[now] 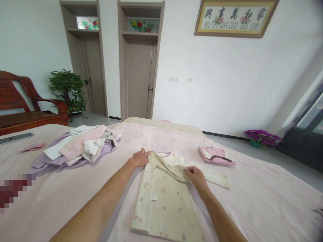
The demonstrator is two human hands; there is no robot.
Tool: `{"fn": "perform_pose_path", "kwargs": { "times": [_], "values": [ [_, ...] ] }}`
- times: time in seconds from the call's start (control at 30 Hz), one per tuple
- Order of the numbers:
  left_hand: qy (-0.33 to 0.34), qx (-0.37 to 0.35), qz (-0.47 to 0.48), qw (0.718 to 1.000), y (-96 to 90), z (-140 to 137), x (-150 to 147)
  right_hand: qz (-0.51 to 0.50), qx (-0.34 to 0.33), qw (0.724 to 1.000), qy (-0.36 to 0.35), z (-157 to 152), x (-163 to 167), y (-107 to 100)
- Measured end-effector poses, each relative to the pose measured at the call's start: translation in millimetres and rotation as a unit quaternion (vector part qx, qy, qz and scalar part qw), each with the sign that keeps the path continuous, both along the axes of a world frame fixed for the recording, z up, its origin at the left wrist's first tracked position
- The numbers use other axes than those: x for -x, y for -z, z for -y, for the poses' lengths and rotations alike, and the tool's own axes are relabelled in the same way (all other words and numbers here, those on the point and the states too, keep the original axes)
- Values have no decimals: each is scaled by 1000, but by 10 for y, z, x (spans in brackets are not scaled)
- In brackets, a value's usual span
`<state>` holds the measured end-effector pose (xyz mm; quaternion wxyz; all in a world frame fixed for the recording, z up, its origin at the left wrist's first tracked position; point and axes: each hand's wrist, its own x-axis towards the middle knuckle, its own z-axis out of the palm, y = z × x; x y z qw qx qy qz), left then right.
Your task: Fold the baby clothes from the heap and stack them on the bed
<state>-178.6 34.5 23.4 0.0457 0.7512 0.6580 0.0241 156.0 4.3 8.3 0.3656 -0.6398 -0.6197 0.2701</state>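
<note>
A pale yellow long-sleeved shirt [166, 205] with a small print and a purple neckline lies on the pink bedspread before me. Its left side is folded inward, and a small white label shows on it. My left hand [141, 158] rests at the shirt's upper left shoulder, fingers stretched out onto the cloth. Near the upper right shoulder, the fingers of my right hand [195, 176] are closed in a pinch on the fabric, which is pulled into creases. One sleeve [218, 179] extends to the right beyond that hand.
Left of the shirt is a loose pile of clothes [78, 144]. A folded pink garment [215, 155] lies at the right. The bedspread [262, 201] spreads around them. A dark flat device [16, 138] lies at the far left, near a wooden bench [27, 101].
</note>
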Motion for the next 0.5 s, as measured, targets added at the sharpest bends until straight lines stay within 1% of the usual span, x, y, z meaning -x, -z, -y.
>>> {"fn": "perform_pose_path", "kwargs": {
  "times": [0.1, 0.2, 0.27, 0.33, 0.4, 0.5],
  "values": [
    [3, 5, -2, 1000, -1, -16, 17, -61, -56, 996, -19, 97, 118, -139],
    [7, 13, -1, 1000, -14, -43, 33, -109, -120, 984, -71, 283, 293, -322],
    [10, 21, 2, 1000, -32, -62, 42, -96, -151, 978, -108, 452, 429, -425],
    [12, 28, 5, 1000, -52, -77, 49, -58, -188, 971, -134, 643, 566, -487],
    [13, 32, 10, 999, -69, -87, 57, -21, -225, 959, -171, 835, 696, -502],
    [12, 35, 19, 999, -74, -103, 74, 19, -269, 929, -254, 1083, 874, -454]
  ]
}}
